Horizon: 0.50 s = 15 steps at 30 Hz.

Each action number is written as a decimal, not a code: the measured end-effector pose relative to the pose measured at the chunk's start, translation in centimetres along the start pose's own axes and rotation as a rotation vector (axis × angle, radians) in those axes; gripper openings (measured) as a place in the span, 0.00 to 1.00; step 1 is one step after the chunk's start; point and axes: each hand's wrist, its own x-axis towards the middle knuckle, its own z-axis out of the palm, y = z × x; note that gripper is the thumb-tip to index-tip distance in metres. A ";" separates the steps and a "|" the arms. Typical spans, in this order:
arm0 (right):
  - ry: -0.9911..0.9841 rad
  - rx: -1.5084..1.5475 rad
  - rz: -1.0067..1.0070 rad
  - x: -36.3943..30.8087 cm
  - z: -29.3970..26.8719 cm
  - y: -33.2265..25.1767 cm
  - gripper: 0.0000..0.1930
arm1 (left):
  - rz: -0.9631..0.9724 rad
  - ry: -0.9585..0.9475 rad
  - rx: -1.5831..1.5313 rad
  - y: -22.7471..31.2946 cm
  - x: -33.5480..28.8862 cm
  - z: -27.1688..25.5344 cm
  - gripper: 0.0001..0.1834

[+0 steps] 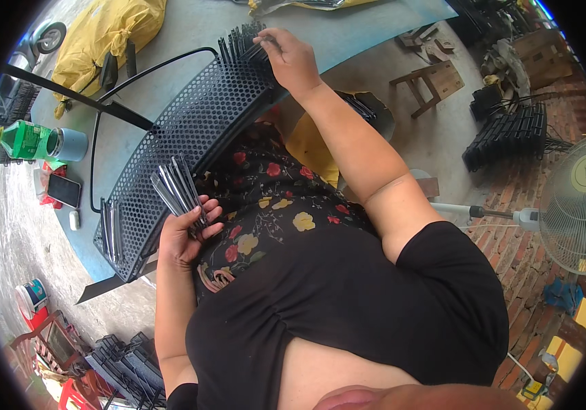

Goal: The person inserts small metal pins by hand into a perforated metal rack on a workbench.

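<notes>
A curved black perforated metal rack lies across in front of me. My left hand is closed around a fanned bundle of thin dark strips, above the rack's near edge. At the rack's far right end, my right hand has its fingertips pinched at a cluster of upright black strips. What exactly sits between those fingertips is too small and partly hidden to make out. More thin strips stand at the rack's near left end.
Left of the rack are a green container, a blue cup and a phone. A yellow sack lies beyond. To the right stand a wooden stool, stacked black parts and a fan.
</notes>
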 end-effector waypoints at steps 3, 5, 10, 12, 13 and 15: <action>-0.166 -0.167 -0.014 0.7 0.6 -0.4 0.08 | 0.001 0.002 0.021 0.0 -0.2 0.0 0.20; -0.178 -0.231 -0.074 1.1 1.1 -0.7 0.08 | 0.002 -0.001 0.020 -0.1 -0.4 0.0 0.21; -0.157 -0.416 -0.308 2.9 1.8 -0.2 0.10 | 0.010 -0.001 0.017 -0.1 -0.3 -0.2 0.22; -0.114 -0.515 -0.371 3.4 1.9 -0.3 0.12 | 0.006 0.003 0.032 -0.1 -0.3 -0.3 0.22; -0.115 -0.514 -0.371 3.9 1.9 -0.7 0.12 | 0.006 0.003 0.031 -0.1 -0.3 -0.3 0.22; -0.168 -0.649 -0.362 5.0 1.8 -1.5 0.12 | 0.010 0.000 0.022 0.0 -0.4 -0.2 0.22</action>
